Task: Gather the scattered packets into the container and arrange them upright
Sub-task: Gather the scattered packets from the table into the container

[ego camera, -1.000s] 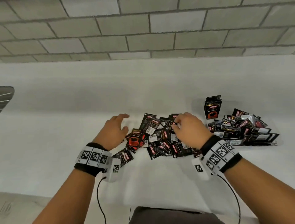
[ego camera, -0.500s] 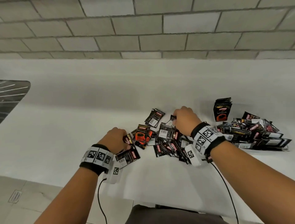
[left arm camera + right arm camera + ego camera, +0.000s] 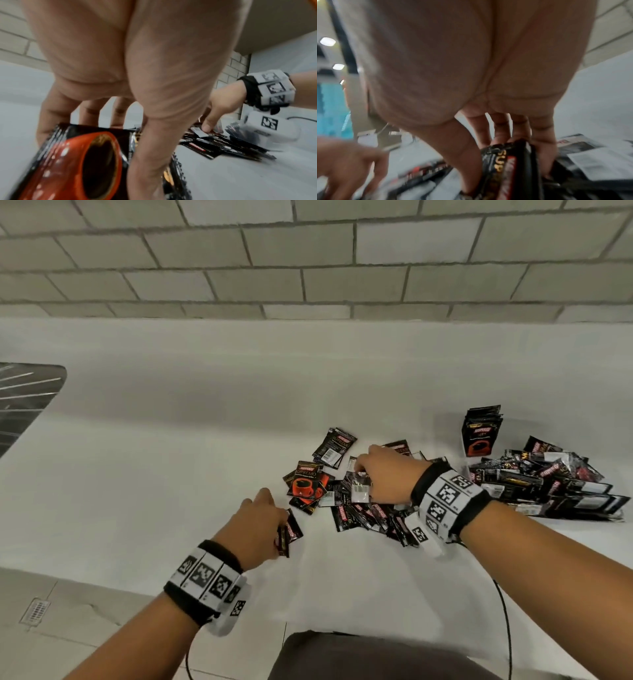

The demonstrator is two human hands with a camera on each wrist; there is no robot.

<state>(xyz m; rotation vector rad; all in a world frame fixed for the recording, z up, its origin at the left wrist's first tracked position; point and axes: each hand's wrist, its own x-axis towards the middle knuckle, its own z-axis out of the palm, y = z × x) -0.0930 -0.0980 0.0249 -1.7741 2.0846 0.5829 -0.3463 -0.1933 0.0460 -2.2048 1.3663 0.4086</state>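
Note:
Black and red coffee packets point(image 3: 346, 501) lie scattered in a heap on the white counter point(image 3: 171, 474). My left hand point(image 3: 274, 518) is at the heap's near left edge and holds a few packets point(image 3: 287, 534) on edge; the left wrist view shows a red-cup packet point(image 3: 77, 162) between thumb and fingers. My right hand point(image 3: 363, 474) is on the middle of the heap, its fingers curled round some black packets point(image 3: 510, 169). A small stack of packets point(image 3: 481, 433) stands upright at the back right. I cannot make out any container walls.
A second, larger heap of packets point(image 3: 548, 484) lies at the right, beside the upright stack. A brick wall point(image 3: 308, 268) runs behind the counter. A dark ribbed sink or drainer point(image 3: 24, 392) is at the far left. The counter's front edge point(image 3: 102, 580) drops to a tiled floor.
My left hand, open over the heap a second ago, has closed on a few packets and drawn them to the heap's near left edge. My right hand has stayed on the heap.

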